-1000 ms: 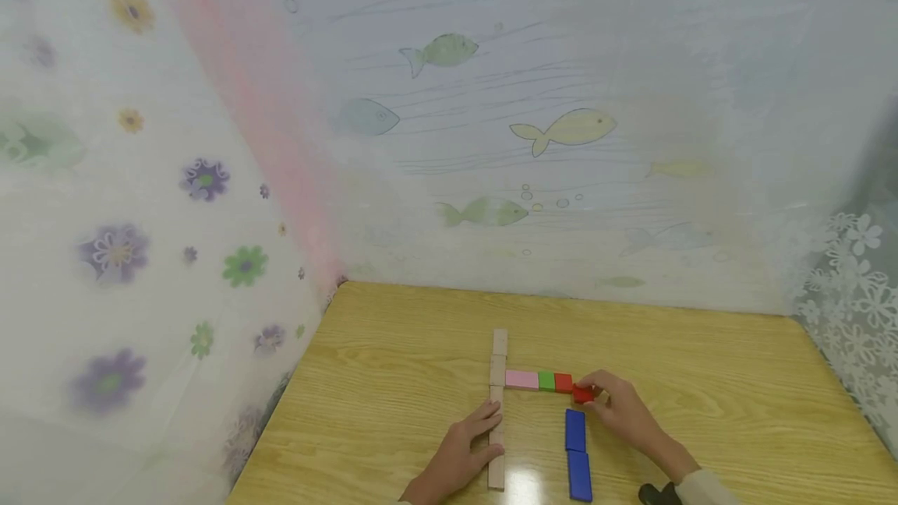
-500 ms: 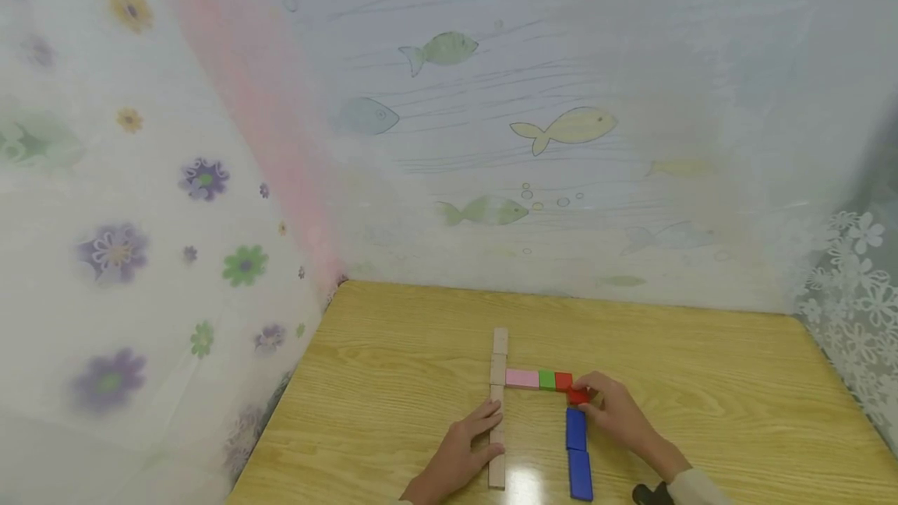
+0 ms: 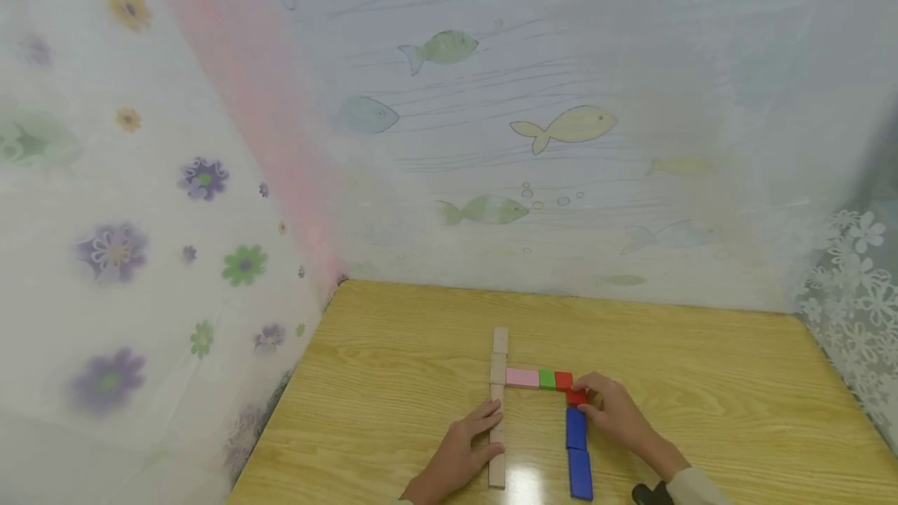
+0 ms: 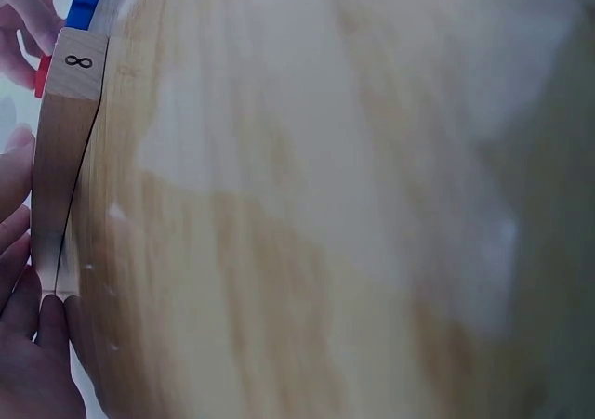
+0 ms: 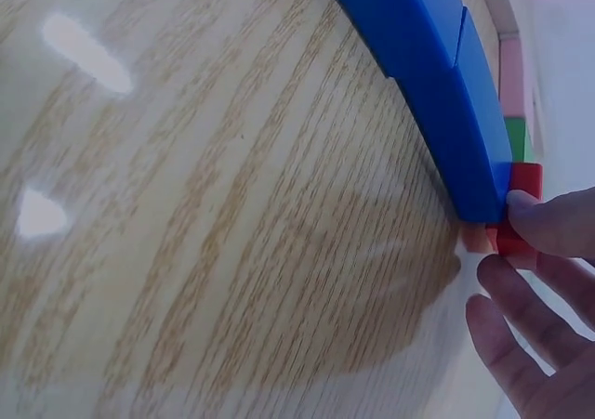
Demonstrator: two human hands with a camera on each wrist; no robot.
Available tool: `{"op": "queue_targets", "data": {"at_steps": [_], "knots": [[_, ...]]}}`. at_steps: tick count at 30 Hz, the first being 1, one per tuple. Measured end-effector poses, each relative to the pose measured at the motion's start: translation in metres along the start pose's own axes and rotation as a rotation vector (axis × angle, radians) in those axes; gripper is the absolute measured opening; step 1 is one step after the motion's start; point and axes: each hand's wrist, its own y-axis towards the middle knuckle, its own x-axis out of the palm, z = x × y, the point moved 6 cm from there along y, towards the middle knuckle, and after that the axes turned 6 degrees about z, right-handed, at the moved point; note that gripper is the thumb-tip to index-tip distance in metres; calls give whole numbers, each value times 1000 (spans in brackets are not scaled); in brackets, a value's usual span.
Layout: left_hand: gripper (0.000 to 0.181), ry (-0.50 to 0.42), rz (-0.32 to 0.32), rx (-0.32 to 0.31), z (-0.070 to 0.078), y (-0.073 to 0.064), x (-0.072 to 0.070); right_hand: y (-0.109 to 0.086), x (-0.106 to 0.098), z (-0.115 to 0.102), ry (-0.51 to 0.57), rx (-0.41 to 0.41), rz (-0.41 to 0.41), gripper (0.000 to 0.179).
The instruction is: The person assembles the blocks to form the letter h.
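Note:
Between thumb and fingers, my right hand (image 3: 620, 414) pinches a small red block (image 3: 578, 397), right at the far end of the upper blue block (image 3: 576, 429). A second blue block (image 3: 580, 474) continues that line toward me. Just beyond the pinched block is another red block (image 3: 563, 380), ending a row with a green block (image 3: 546, 379) and a longer pink block (image 3: 522, 378). That row meets a straight line of plain wooden blocks (image 3: 498, 369). My left hand (image 3: 459, 446) rests along the near part of this line, its fingers extended; one wooden block (image 4: 79, 63) bears an "8".
The blocks lie on a wood-grain table (image 3: 393, 349). White fabric printed with fish (image 3: 568, 127) hangs behind it, and flowered fabric (image 3: 112, 256) hangs on the left. A dark object (image 3: 652, 494) sits beside my right sleeve (image 3: 696, 487).
My right hand has moved slightly left and nearer with the red block, bringing it in line with the blue blocks. My left hand stays on the wooden blocks.

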Motion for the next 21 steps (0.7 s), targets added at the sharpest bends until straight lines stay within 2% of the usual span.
{"op": "queue_targets", "data": {"at_steps": [6, 14, 21], "knots": [[53, -1, -2, 6, 1, 0, -1, -1, 0, -1, 13, -37, 16, 29], [53, -16, -6, -7, 1, 0, -1, -2, 1, -2, 24, -14, 5, 27], [53, -15, -2, 1, 1, 0, 0, -3, 1, -6, 46, -83, 64, 26]]}}
